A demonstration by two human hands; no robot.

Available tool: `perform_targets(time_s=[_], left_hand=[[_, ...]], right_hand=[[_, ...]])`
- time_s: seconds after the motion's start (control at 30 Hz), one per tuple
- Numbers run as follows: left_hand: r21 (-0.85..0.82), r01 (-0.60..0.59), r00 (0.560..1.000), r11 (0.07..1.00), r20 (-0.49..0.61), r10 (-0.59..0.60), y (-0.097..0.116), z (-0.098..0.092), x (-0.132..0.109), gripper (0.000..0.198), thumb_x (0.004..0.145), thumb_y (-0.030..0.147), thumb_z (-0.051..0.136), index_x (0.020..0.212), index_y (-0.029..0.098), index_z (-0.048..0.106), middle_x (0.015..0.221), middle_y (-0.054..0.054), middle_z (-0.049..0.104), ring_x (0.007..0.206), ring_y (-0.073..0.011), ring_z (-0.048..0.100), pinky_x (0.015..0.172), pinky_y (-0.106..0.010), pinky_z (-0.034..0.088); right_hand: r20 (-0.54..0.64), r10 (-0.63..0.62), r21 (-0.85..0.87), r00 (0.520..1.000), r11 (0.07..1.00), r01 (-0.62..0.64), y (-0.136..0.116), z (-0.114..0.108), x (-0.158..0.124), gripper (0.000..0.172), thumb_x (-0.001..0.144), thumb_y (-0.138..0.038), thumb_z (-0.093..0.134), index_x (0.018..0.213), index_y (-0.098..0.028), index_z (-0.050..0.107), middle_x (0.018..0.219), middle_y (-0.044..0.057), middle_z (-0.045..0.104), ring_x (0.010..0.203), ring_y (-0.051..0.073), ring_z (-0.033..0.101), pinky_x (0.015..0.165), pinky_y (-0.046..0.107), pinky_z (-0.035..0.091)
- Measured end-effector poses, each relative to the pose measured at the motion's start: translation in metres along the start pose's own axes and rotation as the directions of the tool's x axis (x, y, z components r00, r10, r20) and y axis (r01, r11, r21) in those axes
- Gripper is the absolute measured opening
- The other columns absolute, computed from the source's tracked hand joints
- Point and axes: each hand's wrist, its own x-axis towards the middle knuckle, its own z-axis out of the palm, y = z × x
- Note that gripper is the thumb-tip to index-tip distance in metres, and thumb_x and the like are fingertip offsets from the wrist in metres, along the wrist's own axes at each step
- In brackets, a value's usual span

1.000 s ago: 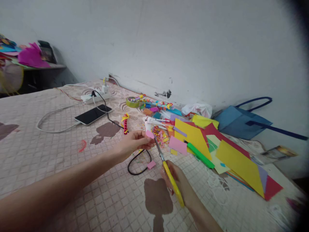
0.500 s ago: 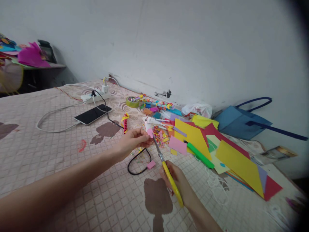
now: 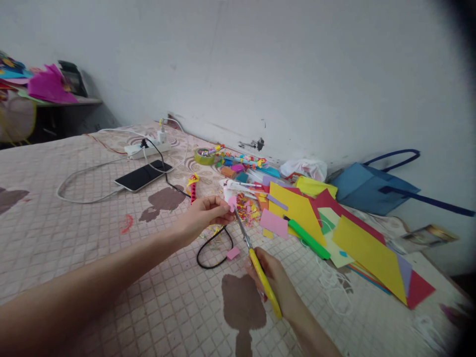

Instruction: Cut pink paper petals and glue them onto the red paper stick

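Note:
Between the thumb and fingers of my left hand (image 3: 210,214) is a small piece of pink paper (image 3: 232,203). My right hand (image 3: 273,275) grips a pair of scissors (image 3: 265,282) by its yellow handle. The metal blades point up and left, their tips at the lower edge of the pink paper. Below the hands a black cord loop (image 3: 199,258) lies on the cloth, with a small pink paper scrap (image 3: 233,253) beside it. Colourful paper clippings (image 3: 247,208) are heaped just behind the blades.
Right of my hands lie a pink paper rectangle (image 3: 274,223), a green cutter (image 3: 308,239) and yellow sheets (image 3: 368,253). A blue bag (image 3: 372,188) stands against the wall. At left are a phone (image 3: 143,176) and a power strip (image 3: 147,148) with cables.
The pink paper in my left hand has turned slightly and shows a more notched outline. Both hands stay almost in place, and the scissors have shifted only a little.

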Motion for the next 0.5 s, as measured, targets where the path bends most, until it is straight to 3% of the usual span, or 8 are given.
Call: perform_targets(time_s=[0.5], left_hand=[[0.026, 0.004, 1.0, 1.0, -0.002, -0.004, 0.0019, -0.0005, 0.0, 0.013, 0.072, 0.023, 0.067, 0.072, 0.013, 0.058, 0.069, -0.001, 0.067, 0.066, -0.0093, 0.062, 0.073, -0.025, 0.048]], right_hand=[[-0.015, -0.009, -0.044, 1.0, 0.999, 0.008, 0.0029, -0.0001, -0.0001, 0.029, 0.082, -0.044, 0.05, 0.069, -0.02, 0.042, 0.051, -0.008, 0.035, 0.039, 0.006, 0.031, 0.036, 0.018, 0.029]])
